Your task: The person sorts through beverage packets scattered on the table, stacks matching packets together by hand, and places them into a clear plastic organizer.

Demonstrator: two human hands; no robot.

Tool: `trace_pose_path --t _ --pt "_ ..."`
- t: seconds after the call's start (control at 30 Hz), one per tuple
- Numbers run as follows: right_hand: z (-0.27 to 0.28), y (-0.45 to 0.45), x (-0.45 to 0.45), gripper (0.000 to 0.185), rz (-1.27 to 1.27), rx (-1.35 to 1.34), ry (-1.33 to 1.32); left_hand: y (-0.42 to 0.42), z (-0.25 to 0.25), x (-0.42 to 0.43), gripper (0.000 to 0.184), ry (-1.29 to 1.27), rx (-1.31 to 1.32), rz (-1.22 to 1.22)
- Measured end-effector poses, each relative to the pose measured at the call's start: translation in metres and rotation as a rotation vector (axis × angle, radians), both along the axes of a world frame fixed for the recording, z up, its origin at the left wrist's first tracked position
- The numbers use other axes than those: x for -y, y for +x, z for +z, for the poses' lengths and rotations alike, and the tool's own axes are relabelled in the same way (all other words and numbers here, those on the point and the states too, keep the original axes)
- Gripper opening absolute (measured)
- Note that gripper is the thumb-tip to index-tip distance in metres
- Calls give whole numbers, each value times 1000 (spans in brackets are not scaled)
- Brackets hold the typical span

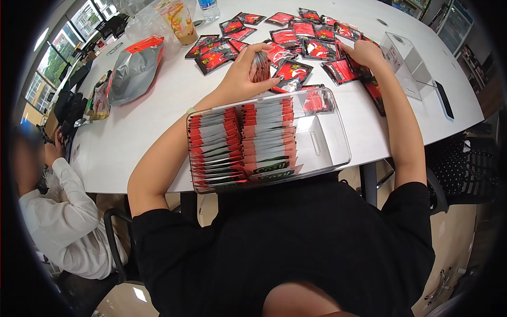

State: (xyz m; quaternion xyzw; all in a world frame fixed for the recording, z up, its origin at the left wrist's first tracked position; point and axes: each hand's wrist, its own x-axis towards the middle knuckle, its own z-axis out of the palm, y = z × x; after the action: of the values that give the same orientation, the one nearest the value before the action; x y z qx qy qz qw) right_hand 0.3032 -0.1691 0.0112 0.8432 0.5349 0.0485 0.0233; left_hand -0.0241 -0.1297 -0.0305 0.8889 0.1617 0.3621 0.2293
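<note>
Several red and black packets (303, 36) lie scattered over the white table (153, 127). My left hand (248, 74) is closed around a small stack of packets (260, 68), held on edge just beyond the clear box. At the right side of the pile, my right hand (364, 54) has its fingers on a red packet (358, 67); whether it grips the packet is hard to see. The clear plastic box (338, 124) stands at the table's near edge. Two rows of upright packets (268, 134) fill its left and middle parts, and a white divider piece (315, 138) is at its right.
A silver and red bag (136, 70) lies at the left, near a cup (179, 24) and a bottle (209, 9). A clear stand (404, 63) and a dark phone (444, 100) are at the right. Another person (68, 211) in white sits at the left.
</note>
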Motion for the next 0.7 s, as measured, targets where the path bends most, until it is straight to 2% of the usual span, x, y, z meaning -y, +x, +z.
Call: trace_pose_path --t 0.2,0.27,0.37,0.5,0.57,0.6,0.7 --pt "-1 15 -2 66 110 -117 2 0 1 1 66 -18 4 0" --pt "-8 22 -1 64 236 -320 182 0 1 2 66 -20 6 -3" --pt "-2 24 -3 58 198 -337 113 0 1 1 66 1 0 4" --pt "-11 25 -5 48 182 -347 184 0 0 0 66 -5 2 -6" --pt "-38 42 -18 42 352 -430 440 0 0 0 66 -3 9 -13" --pt "-40 39 -21 34 355 -371 505 0 0 0 66 -7 8 -16" --pt "-37 33 -22 32 299 -323 628 -1 1 1 66 -14 2 -10"
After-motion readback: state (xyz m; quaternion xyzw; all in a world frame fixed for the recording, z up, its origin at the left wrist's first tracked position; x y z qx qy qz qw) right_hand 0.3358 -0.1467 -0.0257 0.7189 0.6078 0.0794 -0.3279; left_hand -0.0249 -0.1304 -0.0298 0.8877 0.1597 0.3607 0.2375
